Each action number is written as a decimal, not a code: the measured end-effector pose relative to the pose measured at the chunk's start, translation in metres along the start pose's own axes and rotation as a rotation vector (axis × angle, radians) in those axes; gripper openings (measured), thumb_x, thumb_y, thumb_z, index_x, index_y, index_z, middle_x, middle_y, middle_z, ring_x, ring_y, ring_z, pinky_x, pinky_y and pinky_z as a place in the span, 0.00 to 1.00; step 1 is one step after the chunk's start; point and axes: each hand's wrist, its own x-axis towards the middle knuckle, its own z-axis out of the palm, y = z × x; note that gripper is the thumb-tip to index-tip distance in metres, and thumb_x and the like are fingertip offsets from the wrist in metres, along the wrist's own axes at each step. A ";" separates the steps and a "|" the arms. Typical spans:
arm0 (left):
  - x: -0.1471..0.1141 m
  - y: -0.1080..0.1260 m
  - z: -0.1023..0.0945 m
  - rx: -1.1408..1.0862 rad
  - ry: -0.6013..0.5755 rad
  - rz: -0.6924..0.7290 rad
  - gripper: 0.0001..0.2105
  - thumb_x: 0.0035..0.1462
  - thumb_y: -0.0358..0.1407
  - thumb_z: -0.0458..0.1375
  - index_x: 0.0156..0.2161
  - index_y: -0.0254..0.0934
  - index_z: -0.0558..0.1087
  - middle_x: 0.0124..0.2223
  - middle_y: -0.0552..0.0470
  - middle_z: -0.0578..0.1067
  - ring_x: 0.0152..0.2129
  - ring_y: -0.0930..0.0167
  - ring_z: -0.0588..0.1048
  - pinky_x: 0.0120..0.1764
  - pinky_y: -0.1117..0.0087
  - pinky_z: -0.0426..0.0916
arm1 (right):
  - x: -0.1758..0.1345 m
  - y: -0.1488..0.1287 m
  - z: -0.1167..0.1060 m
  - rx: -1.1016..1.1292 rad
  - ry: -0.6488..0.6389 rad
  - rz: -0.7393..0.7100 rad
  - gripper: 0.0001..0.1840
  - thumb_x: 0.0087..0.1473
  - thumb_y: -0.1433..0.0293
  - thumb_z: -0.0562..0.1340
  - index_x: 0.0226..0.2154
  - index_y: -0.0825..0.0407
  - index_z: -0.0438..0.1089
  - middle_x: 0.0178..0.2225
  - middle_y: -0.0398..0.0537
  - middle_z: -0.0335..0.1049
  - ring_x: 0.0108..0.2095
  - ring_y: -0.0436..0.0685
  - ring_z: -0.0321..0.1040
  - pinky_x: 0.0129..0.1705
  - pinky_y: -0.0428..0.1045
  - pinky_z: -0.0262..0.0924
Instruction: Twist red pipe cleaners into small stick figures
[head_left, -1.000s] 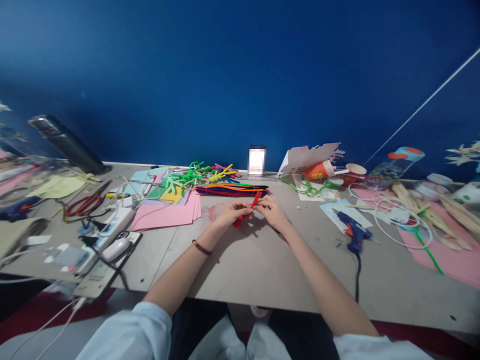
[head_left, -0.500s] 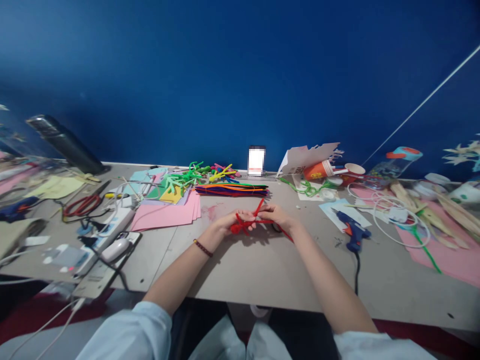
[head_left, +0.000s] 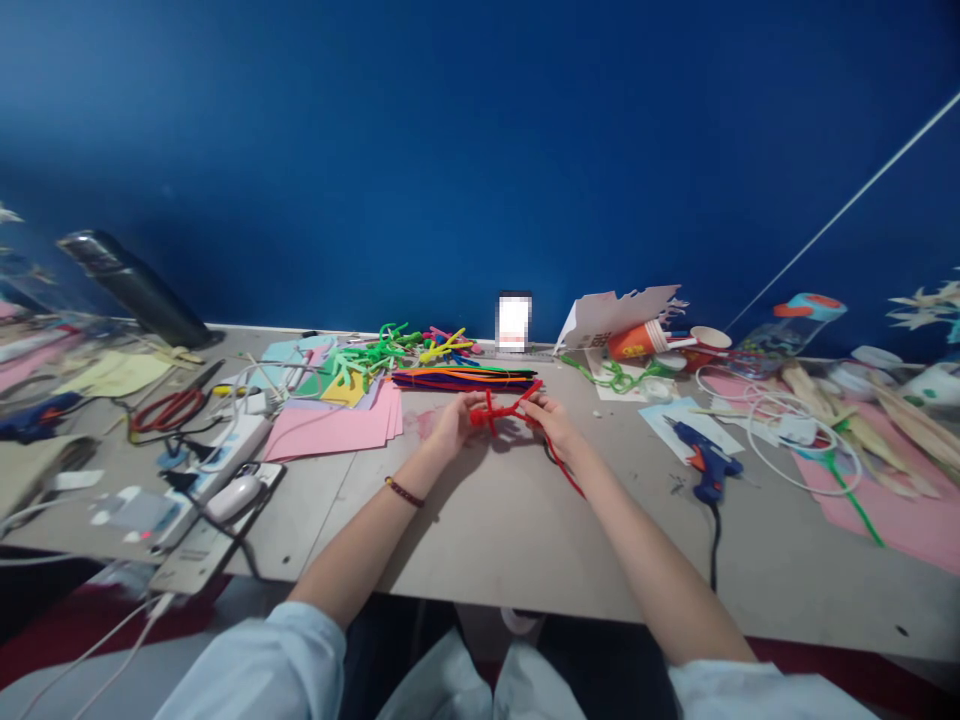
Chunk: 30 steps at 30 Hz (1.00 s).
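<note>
A figure of twisted red pipe cleaners (head_left: 491,412) is held above the table between both hands. My left hand (head_left: 457,422) has its fingers closed on the bunched left end of it. On the other side my right hand (head_left: 550,418) pinches the right part, where two red strands meet. One loose red strand trails from the right hand down along the wrist. Just behind the hands lies a bundle of straight pipe cleaners (head_left: 465,380) in purple, orange, red and green.
Bent green pipe cleaners (head_left: 367,360) lie at the back left by pink paper sheets (head_left: 330,428). A power strip (head_left: 217,465) and a phone (head_left: 191,558) are on the left. To the right rest a blue glue gun (head_left: 709,462), orange paper cups (head_left: 636,341) and white cable loops.
My hands have moved slightly apart and up, turning the red pipe-cleaner figure so that its strands spread out between them. Both hands keep their hold.
</note>
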 end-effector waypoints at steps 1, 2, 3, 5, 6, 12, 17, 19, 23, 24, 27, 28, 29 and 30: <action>-0.001 -0.001 0.001 0.096 0.083 0.125 0.13 0.51 0.43 0.55 0.38 0.36 0.71 0.38 0.45 0.76 0.34 0.66 0.75 0.34 0.67 0.69 | 0.001 0.000 0.000 -0.007 0.021 -0.017 0.21 0.31 0.58 0.72 0.24 0.53 0.68 0.18 0.36 0.65 0.16 0.43 0.56 0.18 0.42 0.52; -0.002 -0.002 0.002 0.210 0.165 0.267 0.12 0.51 0.41 0.56 0.40 0.38 0.70 0.40 0.46 0.75 0.36 0.67 0.74 0.37 0.67 0.68 | 0.001 0.000 0.001 -0.011 0.029 -0.025 0.20 0.31 0.58 0.72 0.24 0.53 0.68 0.18 0.36 0.65 0.16 0.43 0.55 0.17 0.42 0.51; -0.004 -0.003 0.003 0.338 0.232 0.420 0.12 0.51 0.39 0.56 0.41 0.39 0.69 0.42 0.47 0.74 0.39 0.68 0.73 0.40 0.67 0.68 | 0.000 0.000 0.002 -0.013 0.031 -0.029 0.20 0.32 0.57 0.72 0.24 0.53 0.68 0.18 0.36 0.64 0.16 0.43 0.55 0.17 0.42 0.51; -0.010 -0.004 0.005 0.626 0.308 0.689 0.13 0.52 0.37 0.56 0.44 0.39 0.68 0.45 0.47 0.72 0.43 0.67 0.71 0.45 0.65 0.66 | -0.002 -0.001 0.005 -0.011 0.031 -0.029 0.20 0.33 0.57 0.71 0.24 0.53 0.67 0.19 0.36 0.64 0.16 0.43 0.55 0.17 0.43 0.52; -0.012 -0.004 0.006 0.776 0.311 0.796 0.13 0.52 0.36 0.56 0.44 0.39 0.69 0.46 0.46 0.72 0.45 0.66 0.70 0.48 0.63 0.64 | -0.003 -0.001 0.006 -0.010 0.030 -0.026 0.20 0.33 0.57 0.71 0.24 0.53 0.67 0.19 0.36 0.64 0.16 0.43 0.55 0.17 0.43 0.52; -0.014 -0.010 0.009 1.347 0.202 1.080 0.12 0.48 0.30 0.59 0.41 0.42 0.73 0.50 0.45 0.72 0.52 0.60 0.65 0.57 0.53 0.53 | -0.006 0.001 0.011 0.029 0.017 0.034 0.21 0.31 0.58 0.72 0.23 0.52 0.65 0.17 0.36 0.63 0.15 0.45 0.57 0.16 0.44 0.54; -0.012 -0.009 0.010 1.363 0.219 1.091 0.06 0.53 0.30 0.55 0.33 0.42 0.74 0.36 0.49 0.76 0.40 0.65 0.71 0.53 0.57 0.57 | -0.007 0.003 0.012 0.073 -0.067 0.062 0.20 0.33 0.58 0.72 0.22 0.52 0.65 0.17 0.37 0.63 0.15 0.46 0.59 0.17 0.44 0.57; -0.013 -0.008 0.010 1.354 0.209 1.090 0.06 0.55 0.30 0.54 0.32 0.41 0.73 0.34 0.49 0.76 0.36 0.67 0.72 0.49 0.58 0.59 | -0.009 0.004 0.012 0.069 -0.082 0.064 0.19 0.35 0.58 0.71 0.24 0.53 0.65 0.17 0.38 0.64 0.16 0.46 0.60 0.17 0.43 0.56; -0.012 -0.010 0.009 1.316 0.204 1.047 0.05 0.54 0.30 0.54 0.32 0.39 0.73 0.32 0.49 0.75 0.32 0.68 0.71 0.42 0.62 0.61 | -0.012 0.001 0.016 0.123 -0.108 0.112 0.20 0.33 0.62 0.72 0.26 0.52 0.64 0.15 0.34 0.60 0.14 0.43 0.52 0.12 0.40 0.41; -0.012 -0.011 0.009 1.287 0.219 1.030 0.05 0.53 0.30 0.55 0.31 0.39 0.73 0.32 0.49 0.75 0.32 0.68 0.71 0.40 0.63 0.61 | -0.013 0.000 0.018 0.145 -0.131 0.130 0.20 0.32 0.64 0.72 0.27 0.51 0.64 0.15 0.33 0.59 0.13 0.42 0.50 0.12 0.39 0.38; -0.013 -0.011 0.011 1.168 0.240 0.965 0.03 0.52 0.31 0.57 0.29 0.38 0.72 0.30 0.49 0.75 0.31 0.68 0.71 0.39 0.64 0.61 | -0.016 -0.002 0.021 0.186 -0.200 0.178 0.21 0.32 0.65 0.73 0.27 0.52 0.63 0.17 0.34 0.60 0.14 0.41 0.47 0.12 0.38 0.35; -0.014 -0.011 0.012 1.120 0.231 0.931 0.03 0.51 0.32 0.57 0.29 0.38 0.72 0.30 0.50 0.75 0.31 0.68 0.71 0.39 0.65 0.61 | -0.017 -0.003 0.021 0.190 -0.210 0.190 0.21 0.32 0.65 0.73 0.27 0.52 0.63 0.18 0.34 0.60 0.14 0.40 0.46 0.12 0.38 0.34; -0.015 -0.010 0.013 1.061 0.216 0.887 0.03 0.51 0.32 0.56 0.29 0.38 0.72 0.30 0.50 0.75 0.31 0.69 0.71 0.38 0.65 0.61 | -0.017 -0.003 0.021 0.192 -0.216 0.198 0.21 0.32 0.64 0.73 0.27 0.52 0.63 0.18 0.34 0.60 0.14 0.40 0.45 0.12 0.38 0.34; -0.015 -0.010 0.015 0.992 0.199 0.830 0.03 0.52 0.32 0.56 0.29 0.38 0.72 0.30 0.51 0.75 0.30 0.69 0.70 0.37 0.66 0.62 | -0.017 -0.002 0.020 0.191 -0.220 0.203 0.21 0.33 0.64 0.73 0.27 0.52 0.63 0.19 0.34 0.60 0.14 0.39 0.44 0.13 0.38 0.33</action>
